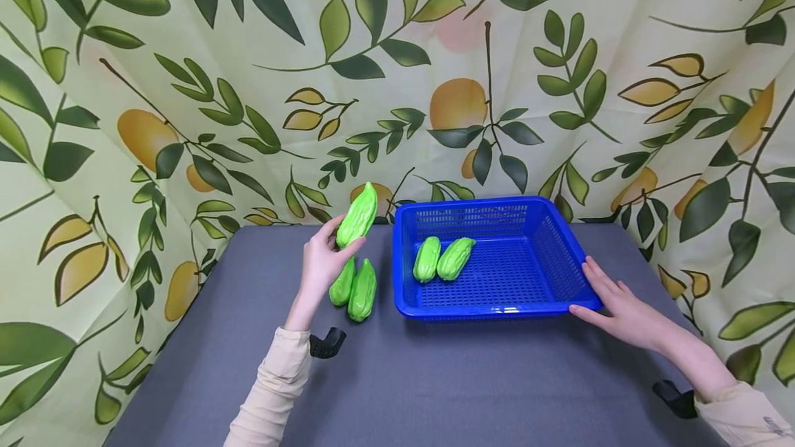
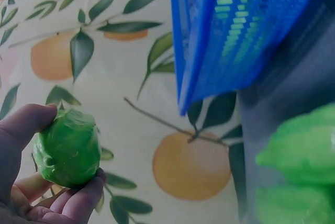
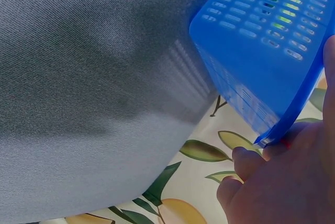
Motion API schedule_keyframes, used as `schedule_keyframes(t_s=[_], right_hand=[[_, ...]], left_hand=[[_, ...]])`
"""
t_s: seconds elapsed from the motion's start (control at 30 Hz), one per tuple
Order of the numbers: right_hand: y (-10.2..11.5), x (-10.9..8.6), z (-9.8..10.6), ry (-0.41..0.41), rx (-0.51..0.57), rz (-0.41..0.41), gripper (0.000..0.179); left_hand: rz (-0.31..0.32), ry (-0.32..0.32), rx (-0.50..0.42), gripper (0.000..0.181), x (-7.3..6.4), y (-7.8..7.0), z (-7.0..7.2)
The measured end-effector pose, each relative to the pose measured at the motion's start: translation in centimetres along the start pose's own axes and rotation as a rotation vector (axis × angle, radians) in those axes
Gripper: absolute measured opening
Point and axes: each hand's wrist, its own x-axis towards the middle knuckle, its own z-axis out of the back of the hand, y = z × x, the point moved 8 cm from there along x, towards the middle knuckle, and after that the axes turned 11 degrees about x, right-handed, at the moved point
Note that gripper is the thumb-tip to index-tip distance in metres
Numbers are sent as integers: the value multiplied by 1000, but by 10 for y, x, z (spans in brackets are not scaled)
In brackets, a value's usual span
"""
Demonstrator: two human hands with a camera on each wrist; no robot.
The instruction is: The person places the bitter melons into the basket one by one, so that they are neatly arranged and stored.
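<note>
My left hand (image 1: 326,257) holds a green bitter melon (image 1: 358,216) up, thumb on one side and fingers on the other. In the left wrist view this bitter melon (image 2: 69,148) is seen end-on between thumb and fingertips. Just below that hand, two more bitter melons (image 1: 362,292) lie side by side on the table. At the right, my right hand (image 1: 621,305) grips the near right corner of a blue plastic basket (image 1: 487,310), thumb at the front rim, fingers along the side rim. Inside the basket, two bitter melons (image 1: 455,259) lie at its left end.
A grey cloth covers the table (image 1: 435,378). Behind it and at both sides hangs a curtain (image 1: 385,109) printed with leaves and orange fruit. The basket stands near the table's back edge; its perforated wall (image 3: 261,25) fills the upper right of the right wrist view.
</note>
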Motion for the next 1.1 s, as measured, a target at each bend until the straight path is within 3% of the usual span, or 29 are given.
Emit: schedule_keyframes(t_s=[0.57,1.1], right_hand=[[-2,0,-1,0,1,-2,93],[-2,0,0,-2,5,0,93]], left_hand=[[-110,68,-39,56,6,-35,-41],[-203,146,24,55,1,-68,-83]])
